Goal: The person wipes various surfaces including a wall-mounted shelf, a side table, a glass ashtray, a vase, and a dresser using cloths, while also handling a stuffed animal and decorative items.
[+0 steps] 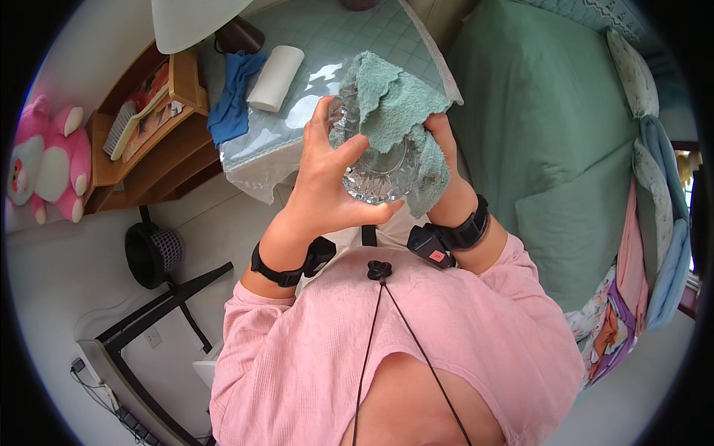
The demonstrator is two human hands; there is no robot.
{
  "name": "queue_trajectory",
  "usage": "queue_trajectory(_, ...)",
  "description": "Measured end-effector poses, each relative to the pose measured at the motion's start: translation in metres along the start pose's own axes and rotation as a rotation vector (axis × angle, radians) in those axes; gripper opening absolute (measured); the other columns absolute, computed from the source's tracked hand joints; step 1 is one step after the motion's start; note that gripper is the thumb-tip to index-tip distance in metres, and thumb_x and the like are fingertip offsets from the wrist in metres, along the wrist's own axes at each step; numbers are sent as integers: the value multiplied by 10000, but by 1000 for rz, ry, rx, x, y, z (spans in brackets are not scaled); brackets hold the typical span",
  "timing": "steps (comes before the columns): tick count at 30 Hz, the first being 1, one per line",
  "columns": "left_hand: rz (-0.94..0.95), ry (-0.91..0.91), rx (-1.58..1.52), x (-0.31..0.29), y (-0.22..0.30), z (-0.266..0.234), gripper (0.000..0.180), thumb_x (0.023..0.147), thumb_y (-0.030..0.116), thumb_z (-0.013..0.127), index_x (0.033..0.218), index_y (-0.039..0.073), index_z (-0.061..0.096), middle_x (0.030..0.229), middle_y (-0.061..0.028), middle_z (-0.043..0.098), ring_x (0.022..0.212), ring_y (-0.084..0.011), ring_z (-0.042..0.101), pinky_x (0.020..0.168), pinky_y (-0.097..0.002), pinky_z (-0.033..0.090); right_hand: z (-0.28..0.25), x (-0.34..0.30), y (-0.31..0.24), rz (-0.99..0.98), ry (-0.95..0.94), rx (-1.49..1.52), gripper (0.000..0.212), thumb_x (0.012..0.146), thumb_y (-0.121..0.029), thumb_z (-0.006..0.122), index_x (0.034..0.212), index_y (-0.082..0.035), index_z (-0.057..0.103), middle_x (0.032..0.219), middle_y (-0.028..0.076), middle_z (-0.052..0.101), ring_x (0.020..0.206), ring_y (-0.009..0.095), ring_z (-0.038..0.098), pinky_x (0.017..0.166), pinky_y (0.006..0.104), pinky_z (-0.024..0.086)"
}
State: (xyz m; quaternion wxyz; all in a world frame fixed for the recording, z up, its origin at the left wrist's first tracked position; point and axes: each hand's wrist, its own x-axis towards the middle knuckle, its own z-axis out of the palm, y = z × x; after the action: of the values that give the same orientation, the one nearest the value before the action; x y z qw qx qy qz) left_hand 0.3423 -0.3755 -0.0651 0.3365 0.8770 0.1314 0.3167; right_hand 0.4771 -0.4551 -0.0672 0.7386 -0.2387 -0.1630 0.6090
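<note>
A clear cut-glass bowl is held up before my chest, with its round opening showing. My left hand wraps round its left side, the thumb on the near wall and the other fingers spread along the rim. A pale green terry cloth drapes over the bowl's far and right sides, and part of it hangs down on the right. My right hand grips the cloth at the bowl's right side; most of its fingers are hidden behind the fabric.
Beyond my hands stands a table with a plastic-covered cloth, bearing a white paper roll, a blue cloth and a lamp. At left are a wooden shelf and a pink plush toy. A green-covered bed lies right.
</note>
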Motion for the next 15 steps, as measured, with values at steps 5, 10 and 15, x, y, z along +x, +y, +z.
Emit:
queue_trajectory(5,66,-35,144,3,-3,0,761,395,358,775,1072,64,592,1307,-287,237,1163,-434,330,966,-479,297,-6,1,4,130,-40,233,530,862,-433,396,1219,-45,458,1179,90,521,1030,208,528,864,321,447)
queue_trajectory(10,100,-64,156,3,-5,5,763,440,394,765,1134,138,577,1347,-308,218,1257,-453,215,996,-573,142,-14,3,9,195,16,363,584,846,-513,381,1222,-75,467,1190,99,518,1048,236,522,890,362,435)
queue_trajectory(15,172,-60,153,-1,-11,19,684,561,308,717,1200,143,538,1422,-252,169,1324,-448,90,1004,-567,172,-29,13,23,138,-44,509,586,842,-565,330,1186,-123,501,1180,97,533,1045,238,525,892,385,430)
